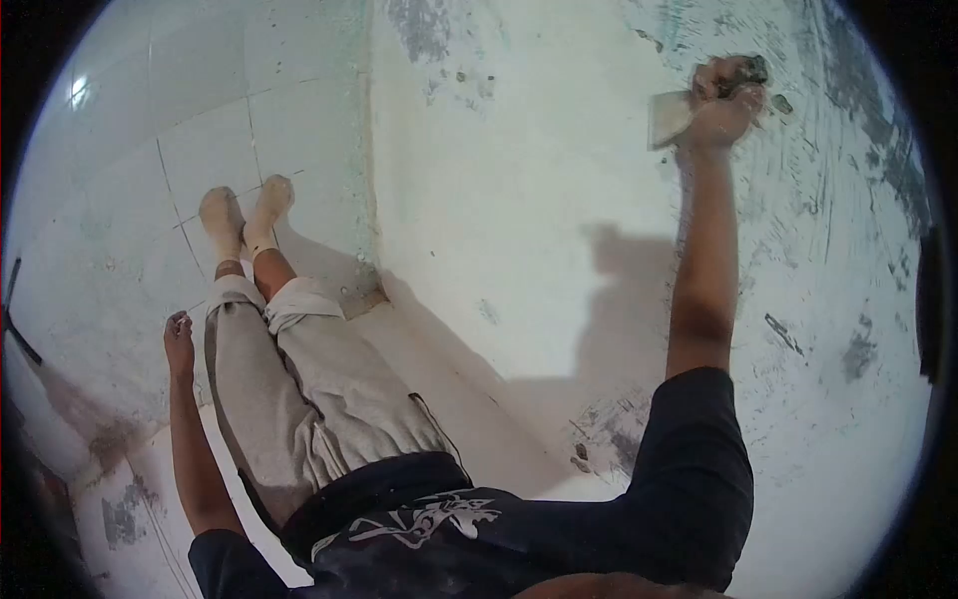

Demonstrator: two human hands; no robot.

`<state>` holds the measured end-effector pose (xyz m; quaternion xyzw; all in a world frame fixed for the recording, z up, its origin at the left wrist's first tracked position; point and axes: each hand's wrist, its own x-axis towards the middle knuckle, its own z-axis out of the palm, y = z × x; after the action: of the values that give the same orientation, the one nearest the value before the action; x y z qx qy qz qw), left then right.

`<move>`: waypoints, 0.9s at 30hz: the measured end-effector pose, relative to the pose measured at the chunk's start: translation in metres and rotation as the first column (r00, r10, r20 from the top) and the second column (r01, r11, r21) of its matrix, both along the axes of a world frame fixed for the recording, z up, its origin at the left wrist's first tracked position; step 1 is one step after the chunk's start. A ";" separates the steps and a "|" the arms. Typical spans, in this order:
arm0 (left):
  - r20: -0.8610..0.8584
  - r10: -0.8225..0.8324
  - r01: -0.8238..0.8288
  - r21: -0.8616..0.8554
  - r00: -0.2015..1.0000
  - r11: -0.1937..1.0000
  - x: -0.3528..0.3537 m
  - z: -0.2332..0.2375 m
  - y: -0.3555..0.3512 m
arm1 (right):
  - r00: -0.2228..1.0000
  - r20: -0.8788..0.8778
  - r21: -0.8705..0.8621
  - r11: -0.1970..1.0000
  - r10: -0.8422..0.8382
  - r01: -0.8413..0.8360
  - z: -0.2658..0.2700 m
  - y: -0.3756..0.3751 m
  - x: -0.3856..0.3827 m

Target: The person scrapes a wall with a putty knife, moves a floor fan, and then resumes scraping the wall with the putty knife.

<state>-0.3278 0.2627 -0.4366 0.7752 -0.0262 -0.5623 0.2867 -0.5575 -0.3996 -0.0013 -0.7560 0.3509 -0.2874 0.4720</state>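
Note:
My right hand (726, 112) is raised to the wall at the upper right. Its fingers are wrapped round the dark handle of a putty knife (671, 120), whose wide pale blade sticks out to the left against the wall (539, 190). The hand and blade are slightly blurred. Around them the white surface is streaked and patchy, with grey showing through. My left hand (179, 344) hangs low at my left side, beside my trouser leg. Its fingers are curled in, with a pale spot at the fingertips; whether it holds something small is not clear.
My feet in light socks (222, 222) stand on a pale tiled floor (120, 210), close to where it meets the wall. A dark thin object (20, 334) lies at the far left. Bare grey patches (860, 354) mark the wall at the right.

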 end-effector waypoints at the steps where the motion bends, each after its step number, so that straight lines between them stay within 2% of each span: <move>1: 0.003 0.007 -0.007 -0.011 1.000 1.000 -0.002 -0.003 -0.003 | 0.995 0.077 0.113 0.992 -0.066 0.057 -0.007 0.000 0.000; 2: 0.004 -0.012 0.012 -0.005 1.000 1.000 0.001 -0.007 -0.004 | 0.979 0.154 0.230 0.968 -0.135 0.097 -0.014 0.000 0.004; 3: -0.001 -0.030 0.030 0.019 1.000 0.999 0.002 -0.007 0.001 | 0.820 0.543 0.577 0.789 -0.180 -0.209 -0.002 -0.005 -0.002; 4: 0.004 -0.028 0.028 0.035 1.000 0.999 0.002 -0.008 0.007 | 0.928 0.359 0.386 0.921 -0.095 -0.055 -0.009 -0.008 -0.002; 5: -0.009 -0.049 0.049 0.026 0.999 0.998 0.006 -0.005 0.001 | 0.988 0.127 0.131 0.989 -0.084 0.067 -0.011 0.002 0.003; 7: -0.026 -0.066 0.066 0.003 0.997 0.998 0.004 -0.003 -0.005 | 0.999 0.008 -0.004 0.999 0.032 -0.032 -0.025 0.005 0.013; 8: -0.004 -0.059 0.059 -0.002 0.998 0.998 0.008 -0.008 -0.010 | 0.986 0.159 0.188 0.982 -0.054 0.024 -0.014 0.003 0.012; 9: 0.001 -0.059 0.059 0.012 0.998 0.998 0.007 -0.005 -0.007 | 0.975 0.219 0.197 0.978 0.025 -0.070 0.002 0.005 0.009; 11: -0.009 -0.040 0.040 0.026 0.999 0.999 0.006 -0.005 -0.006 | 0.969 0.184 0.241 0.963 -0.167 0.121 -0.014 0.003 0.004; 12: -0.022 -0.028 0.028 0.027 0.999 0.999 0.006 -0.003 -0.008 | 0.968 0.176 0.242 0.961 -0.180 0.134 -0.010 0.007 0.001; 13: -0.021 -0.024 0.025 0.023 0.999 0.999 0.005 -0.006 -0.007 | 0.987 0.158 0.261 0.965 -0.039 -0.004 -0.008 0.006 0.004; 14: 0.013 -0.100 0.100 -0.001 0.995 0.995 0.008 -0.012 -0.011 | 0.984 0.144 0.274 0.952 0.102 -0.139 -0.003 0.007 0.008; 15: 0.041 -0.174 0.175 -0.007 0.984 0.985 0.007 -0.013 -0.006 | 0.982 0.181 0.225 0.969 0.058 -0.099 -0.008 0.006 0.003; 16: 0.044 -0.173 0.173 0.001 0.984 0.985 0.007 -0.016 -0.002 | 0.976 0.217 0.176 0.983 0.016 -0.055 -0.013 0.005 -0.001; 18: -0.026 -0.045 0.046 0.052 0.999 0.998 0.007 -0.002 -0.017 | 0.993 0.044 0.107 0.988 0.110 -0.115 -0.033 -0.002 -0.004; 19: -0.016 -0.032 0.032 0.043 0.999 0.999 0.007 -0.006 -0.020 | 0.985 0.002 0.170 0.970 0.175 -0.172 -0.029 -0.004 -0.007; 20: -0.012 -0.040 0.040 0.005 0.999 0.999 0.007 -0.011 -0.020 | 0.941 0.333 0.393 0.899 0.055 -0.192 -0.017 -0.002 -0.006; 22: 0.003 -0.035 0.035 -0.002 0.999 0.999 0.011 -0.008 -0.012 | 0.963 0.138 0.166 0.953 0.230 -0.252 0.002 0.004 0.000; 23: 0.013 -0.074 0.074 0.023 0.997 0.997 0.017 -0.002 -0.018 | 0.967 0.134 0.177 0.955 0.216 -0.238 -0.008 0.009 0.000; 25: 0.006 -0.109 0.109 0.034 0.994 0.993 0.010 -0.003 -0.016 | 0.997 0.074 0.073 0.997 -0.010 0.005 -0.027 0.008 0.007; 26: 0.022 -0.086 0.086 -0.001 0.996 0.996 0.013 -0.019 -0.010 | 0.990 0.076 0.231 0.964 0.116 -0.130 -0.008 0.005 0.011; 27: 0.027 -0.066 0.066 -0.013 0.997 0.998 0.013 -0.012 -0.007 | 0.976 0.215 0.297 0.950 0.030 -0.095 -0.010 -0.004 0.004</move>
<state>-0.3152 0.2554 -0.4483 0.7793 -0.0595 -0.5610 0.2730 -0.5535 -0.4031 -0.0117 -0.6505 0.3154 -0.2921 0.6261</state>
